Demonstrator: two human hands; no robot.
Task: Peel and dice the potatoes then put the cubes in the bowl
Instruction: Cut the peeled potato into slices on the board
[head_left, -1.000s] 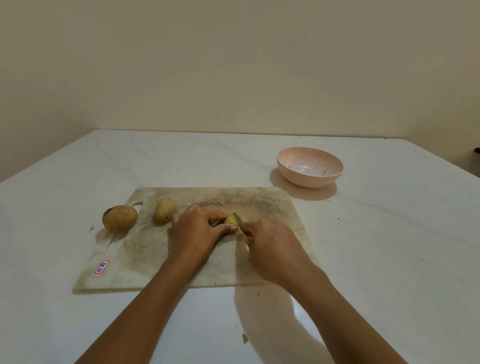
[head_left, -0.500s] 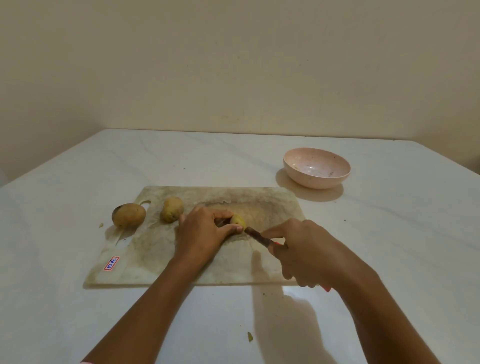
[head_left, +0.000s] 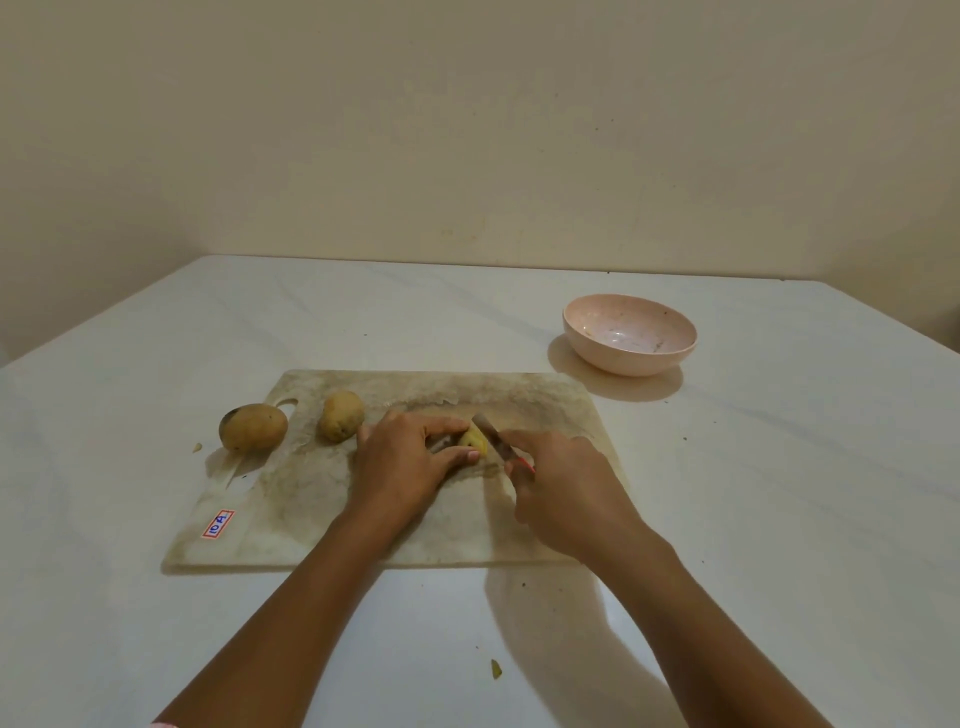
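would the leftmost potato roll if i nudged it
Probably: the leftmost potato is rounded and lies loose by the board, nothing bracing it. Its oval shape suggests a short wobbling roll, not a straight one.

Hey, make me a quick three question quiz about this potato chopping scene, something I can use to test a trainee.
1. True or false: the pink bowl holds no potato cubes yet.
2. What does the right hand grip? A) a whole potato B) the knife C) the board's edge
3. Fill in: ___ whole unpeeled potatoes lie to the left of the left hand, which holds a peeled potato piece.

Key: 1 true; 2 B; 3 two.
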